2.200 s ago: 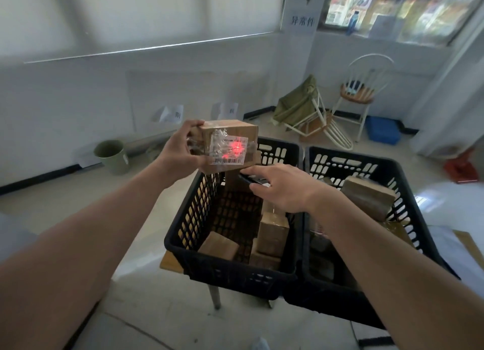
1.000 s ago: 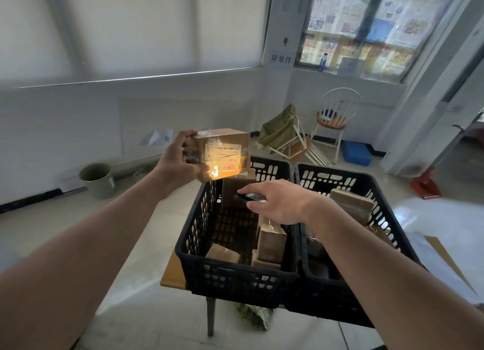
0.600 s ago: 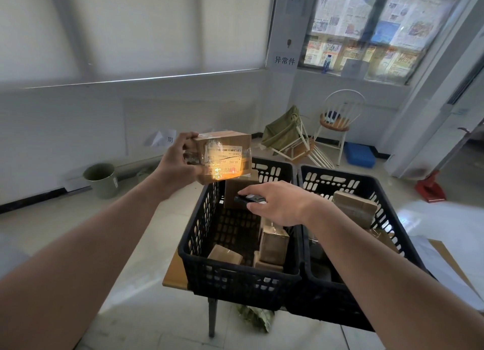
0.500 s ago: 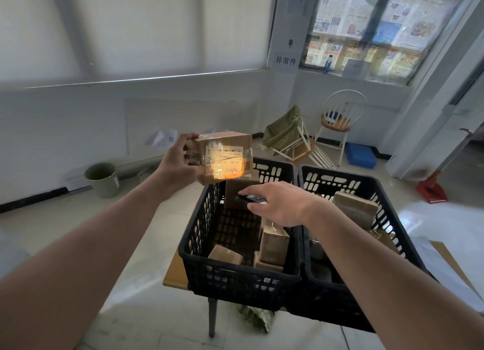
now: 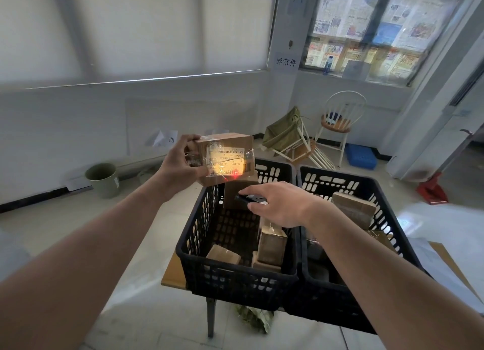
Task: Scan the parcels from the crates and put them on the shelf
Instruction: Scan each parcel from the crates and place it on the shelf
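Observation:
My left hand (image 5: 180, 166) holds a small cardboard parcel (image 5: 230, 145) above the far left corner of the left black crate (image 5: 235, 276). Its white label faces me, lit yellow with a red dot on the barcode. My right hand (image 5: 282, 205) grips a small black scanner (image 5: 248, 199) just below and right of the parcel, pointed at the label. Several brown parcels (image 5: 271, 243) lie in the left crate. The right black crate (image 5: 340, 292) holds more parcels (image 5: 353, 208), partly hidden by my right forearm.
Both crates rest on a small wooden table (image 5: 172, 276) with a dark leg. A green bin (image 5: 103, 179) stands by the left wall. A tipped folding chair (image 5: 293, 142), a white chair (image 5: 340, 119) and a blue tray (image 5: 360, 154) are at the back. No shelf is visible.
The scanner's light on the label went from a red cross to a yellow glow with a red dot low on the barcode. Both hands have stayed almost still; my head tilted up.

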Demonstrator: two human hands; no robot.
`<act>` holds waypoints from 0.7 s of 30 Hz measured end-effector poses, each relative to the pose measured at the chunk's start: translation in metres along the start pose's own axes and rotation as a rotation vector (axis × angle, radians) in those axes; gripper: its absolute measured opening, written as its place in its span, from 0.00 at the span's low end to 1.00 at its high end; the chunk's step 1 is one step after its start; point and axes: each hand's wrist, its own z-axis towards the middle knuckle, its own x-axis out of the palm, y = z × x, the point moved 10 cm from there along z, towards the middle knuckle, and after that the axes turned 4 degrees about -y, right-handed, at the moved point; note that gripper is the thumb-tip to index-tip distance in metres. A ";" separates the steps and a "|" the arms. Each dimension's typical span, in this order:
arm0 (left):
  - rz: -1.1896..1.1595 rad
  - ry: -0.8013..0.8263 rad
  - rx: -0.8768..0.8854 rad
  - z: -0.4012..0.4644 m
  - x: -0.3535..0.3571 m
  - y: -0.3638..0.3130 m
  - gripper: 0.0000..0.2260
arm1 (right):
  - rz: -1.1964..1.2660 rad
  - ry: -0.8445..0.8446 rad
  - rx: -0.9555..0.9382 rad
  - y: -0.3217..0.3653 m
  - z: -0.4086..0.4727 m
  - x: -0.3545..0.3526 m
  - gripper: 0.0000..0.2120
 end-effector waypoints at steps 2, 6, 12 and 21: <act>0.008 -0.002 -0.003 -0.001 0.000 -0.001 0.35 | -0.008 -0.011 -0.009 -0.001 -0.002 -0.001 0.22; 0.004 -0.009 -0.017 -0.004 0.004 -0.003 0.35 | 0.004 -0.020 -0.022 -0.003 -0.005 -0.002 0.22; -0.027 -0.049 -0.038 -0.013 0.017 -0.009 0.35 | -0.030 -0.007 -0.075 -0.017 -0.009 -0.003 0.22; -0.120 -0.262 -0.089 -0.042 0.037 -0.026 0.35 | 0.075 -0.146 -0.253 -0.058 -0.011 -0.027 0.23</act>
